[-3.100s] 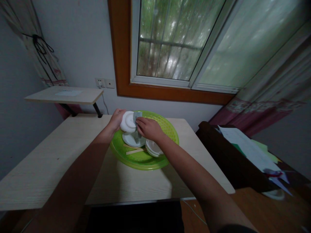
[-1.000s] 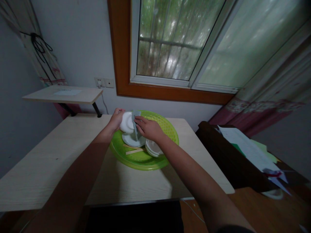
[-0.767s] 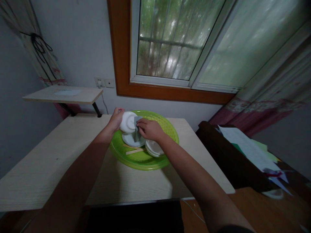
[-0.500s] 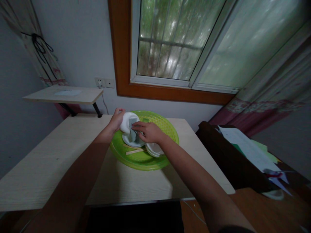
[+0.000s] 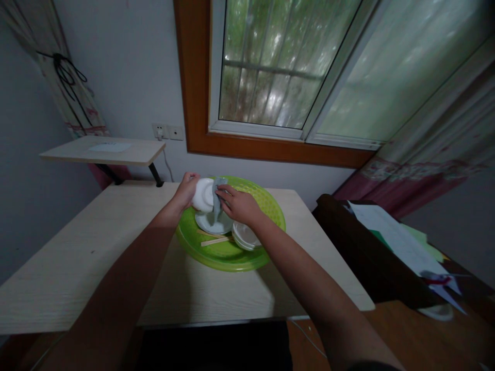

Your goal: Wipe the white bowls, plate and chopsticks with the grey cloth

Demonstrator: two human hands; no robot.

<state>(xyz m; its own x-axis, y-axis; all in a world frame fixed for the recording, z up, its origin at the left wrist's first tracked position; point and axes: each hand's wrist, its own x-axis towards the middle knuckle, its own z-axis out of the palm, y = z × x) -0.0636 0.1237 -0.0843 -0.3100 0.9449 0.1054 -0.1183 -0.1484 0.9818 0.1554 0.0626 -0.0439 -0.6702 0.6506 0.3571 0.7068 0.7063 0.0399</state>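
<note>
My left hand (image 5: 186,190) grips a white bowl (image 5: 203,195) by its left edge, tilted so that its outer base faces me. A grey cloth (image 5: 217,198) is pinched in my right hand (image 5: 238,204) and pressed against the bowl's right side. Just below it, a white plate (image 5: 211,224) lies on a round green tray (image 5: 228,264). To the right, a stack of white bowls (image 5: 245,237) is partly covered by my right wrist. Light wooden chopsticks (image 5: 214,240) lie near the tray's front.
The tray stands on a pale wooden table (image 5: 116,278). A small raised shelf (image 5: 104,149) is at the table's back left. Beyond the right edge, a dark brown piece of furniture (image 5: 348,242) carries papers (image 5: 390,237). A window (image 5: 286,67) is behind.
My right hand and the cloth have moved from the bowl's lower face to its right edge, slightly up. The bowl has turned a little in my left hand.
</note>
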